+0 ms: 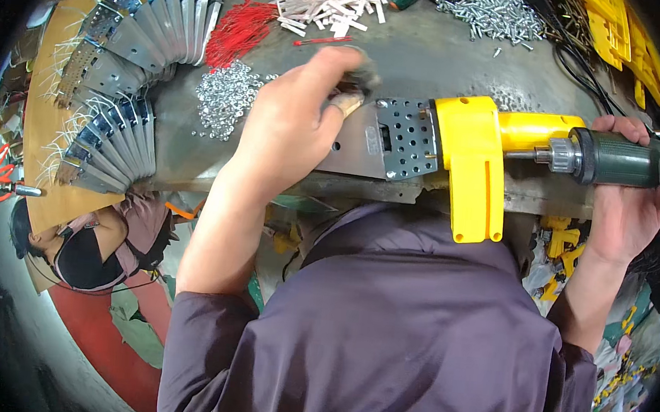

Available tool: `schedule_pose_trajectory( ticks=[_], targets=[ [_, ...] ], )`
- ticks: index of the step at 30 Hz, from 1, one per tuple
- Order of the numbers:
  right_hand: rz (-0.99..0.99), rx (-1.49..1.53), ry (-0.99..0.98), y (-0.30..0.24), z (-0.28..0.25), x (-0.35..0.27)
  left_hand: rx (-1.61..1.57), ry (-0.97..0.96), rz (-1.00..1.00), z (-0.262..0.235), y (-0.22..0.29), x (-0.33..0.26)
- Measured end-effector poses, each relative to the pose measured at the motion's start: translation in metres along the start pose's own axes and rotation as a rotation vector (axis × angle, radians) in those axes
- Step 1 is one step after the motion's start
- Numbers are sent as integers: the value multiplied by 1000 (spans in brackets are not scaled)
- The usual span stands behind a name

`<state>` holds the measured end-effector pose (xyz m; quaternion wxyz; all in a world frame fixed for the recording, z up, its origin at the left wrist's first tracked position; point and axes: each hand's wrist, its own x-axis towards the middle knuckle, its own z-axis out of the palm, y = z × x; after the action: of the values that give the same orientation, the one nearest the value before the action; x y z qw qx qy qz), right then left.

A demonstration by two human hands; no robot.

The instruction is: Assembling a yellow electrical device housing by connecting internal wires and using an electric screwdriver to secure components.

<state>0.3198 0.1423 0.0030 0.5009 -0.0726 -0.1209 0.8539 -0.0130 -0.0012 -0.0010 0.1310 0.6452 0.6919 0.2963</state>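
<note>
Yellow plastic handle (472, 171) sits at the front edge of the grey metal surface (434, 63), right of picture centre, fitted at the right end of a flat metal plate (357, 142). Plate + handle long axis runs left-right: plain end to the left under the left hand, perforated section (411, 139) on the right against the handle. Handle's broad block hangs toward the wearer, past the surface edge; its grip part (541, 130) points right. Green power driver (624, 159) is on nearly the same axis, chuck and bit pointing left, bit end at the right side of the yellow block; can't tell if it's seated in a screw. Right hand (625, 221) has the driver body, palm below, fingers (623, 127) wrapped over the top and closed on it. Left hand (290, 118) is over the plate's left part, fingers bent, tips dark and blurred; can't tell whether they pinch anything. Further out on the surface: small shiny metal pieces (228, 99) left of the left hand, thin red pieces (241, 32) behind those, white strips (331, 1) at top centre, silver screws (492, 19) right of them, yellow plastic parts (615, 27) top right. Far left: fanned metal plates with white ties (138, 32) by a brown board (47, 160).
</note>
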Motion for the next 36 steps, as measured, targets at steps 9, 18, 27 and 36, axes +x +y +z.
schedule_pose_trajectory(
  ticks=[9,18,27,36],
  targets=[
    [79,18,-27,6,-3,-5,-57,-22,11,15,-1,-20],
    [81,17,-13,5,-3,-4,134,-205,452,13,-2,16],
    [40,81,38,8,-9,-9,-405,-37,352,18,39,-45],
    [92,112,18,10,-10,14,-406,139,89,38,24,-36]
  ],
)
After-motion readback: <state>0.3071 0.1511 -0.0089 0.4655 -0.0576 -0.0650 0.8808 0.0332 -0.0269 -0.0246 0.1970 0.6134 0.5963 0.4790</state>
